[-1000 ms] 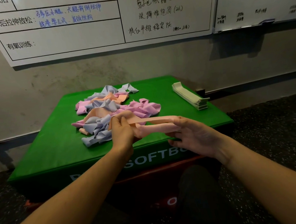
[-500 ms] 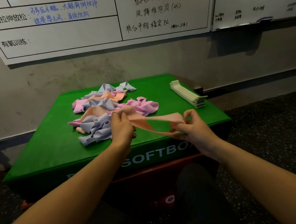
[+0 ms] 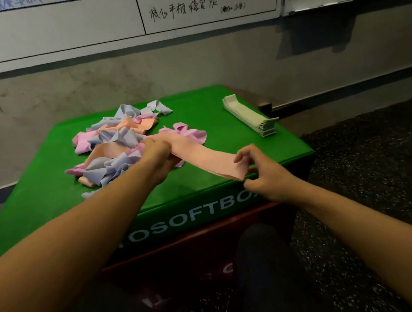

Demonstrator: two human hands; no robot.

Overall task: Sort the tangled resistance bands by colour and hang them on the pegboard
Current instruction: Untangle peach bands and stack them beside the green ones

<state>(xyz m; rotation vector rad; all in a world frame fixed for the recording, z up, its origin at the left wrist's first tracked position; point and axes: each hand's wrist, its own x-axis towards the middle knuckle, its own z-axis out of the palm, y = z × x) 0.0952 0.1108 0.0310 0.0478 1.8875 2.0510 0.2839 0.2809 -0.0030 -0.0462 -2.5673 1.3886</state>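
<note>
Peach band (image 3: 201, 156) stretched between both hands' clamped fingers, right hand (image 3: 265, 172) at green box (image 3: 228, 181) front edge, left hand (image 3: 158, 158) beside tangle (image 3: 112, 145)

Bands (image 3: 113, 150) look like thin matt rubbery sheet; the box (image 3: 51, 197) has smooth, slightly shiny green vinyl; the floor (image 3: 378, 163) is rough speckled rubber; the wall (image 3: 190, 63) is scuffed and matt

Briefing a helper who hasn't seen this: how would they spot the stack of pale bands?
Find the green soft box against the wall. At its far right corner lies the stack of pale bands: flat, neatly layered and cream-coloured, apart from the crumpled pink, peach and lilac tangle.
</note>
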